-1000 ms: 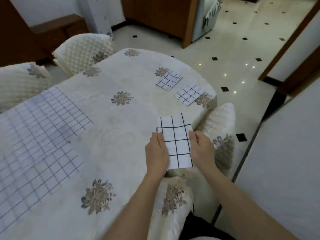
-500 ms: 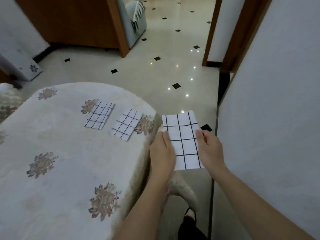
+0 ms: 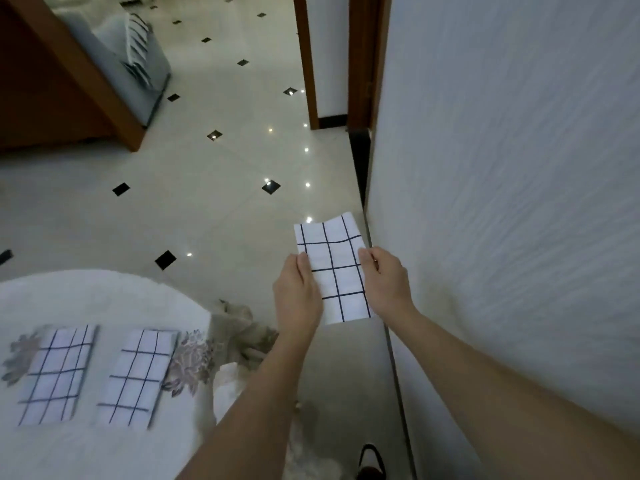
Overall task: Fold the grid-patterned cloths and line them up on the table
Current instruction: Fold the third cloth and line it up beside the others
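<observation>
A folded white cloth with a dark grid (image 3: 336, 268) hangs in the air over the floor, to the right of the table. My left hand (image 3: 298, 296) pinches its left edge and my right hand (image 3: 384, 282) pinches its right edge. Two other folded grid cloths lie side by side on the table near its right end: one (image 3: 52, 374) further left, one (image 3: 136, 375) closer to the edge. The table (image 3: 104, 299) is covered with a cream floral cloth.
A white wall (image 3: 502, 202) stands close on my right. A cushioned chair (image 3: 239, 327) is tucked at the table's right end. Tiled floor with black diamonds (image 3: 207, 188) stretches ahead toward a wooden door frame (image 3: 308, 64) and a grey sofa (image 3: 138, 64).
The view has swung right, so the table slid to the lower left. Both hands still hold the folded cloth, which now hangs beyond the table's edge over the floor.
</observation>
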A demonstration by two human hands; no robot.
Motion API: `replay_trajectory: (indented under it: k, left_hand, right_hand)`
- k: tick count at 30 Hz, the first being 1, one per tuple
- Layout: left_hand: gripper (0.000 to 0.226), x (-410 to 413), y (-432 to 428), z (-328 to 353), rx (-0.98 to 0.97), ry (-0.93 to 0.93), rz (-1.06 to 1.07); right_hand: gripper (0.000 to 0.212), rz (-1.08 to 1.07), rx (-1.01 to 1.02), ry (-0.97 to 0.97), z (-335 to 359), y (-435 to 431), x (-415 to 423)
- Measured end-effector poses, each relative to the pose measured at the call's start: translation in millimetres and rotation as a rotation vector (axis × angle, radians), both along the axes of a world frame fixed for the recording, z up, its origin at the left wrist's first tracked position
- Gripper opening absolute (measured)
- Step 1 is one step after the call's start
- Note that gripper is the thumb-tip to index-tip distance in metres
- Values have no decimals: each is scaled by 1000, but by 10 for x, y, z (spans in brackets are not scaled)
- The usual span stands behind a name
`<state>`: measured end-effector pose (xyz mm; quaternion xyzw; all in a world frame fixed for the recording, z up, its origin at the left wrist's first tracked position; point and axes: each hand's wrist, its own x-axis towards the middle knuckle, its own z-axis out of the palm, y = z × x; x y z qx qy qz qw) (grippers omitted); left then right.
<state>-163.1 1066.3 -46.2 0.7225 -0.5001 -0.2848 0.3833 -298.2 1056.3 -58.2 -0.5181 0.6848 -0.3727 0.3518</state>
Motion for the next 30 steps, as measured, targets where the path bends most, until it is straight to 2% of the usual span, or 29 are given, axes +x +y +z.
replay_trajectory:
  k: [10, 20, 26, 30]
  left_hand:
    - [38, -33, -1245, -109, 52, 64, -58]
    - [38, 392, -3059, -249, 65, 137, -22]
    - [38, 797, -3867, -87, 58, 151, 58]
    - [38, 1093, -4283, -7, 20, 167, 138]
  right_hand:
    - [41, -55, 5, 57, -47, -1095, -66]
    - [38, 0, 35, 107, -125, -2957, 303]
    - [38, 70, 30, 52, 22, -3870, 742]
    - [43, 124, 155, -67, 53, -4492, 1073]
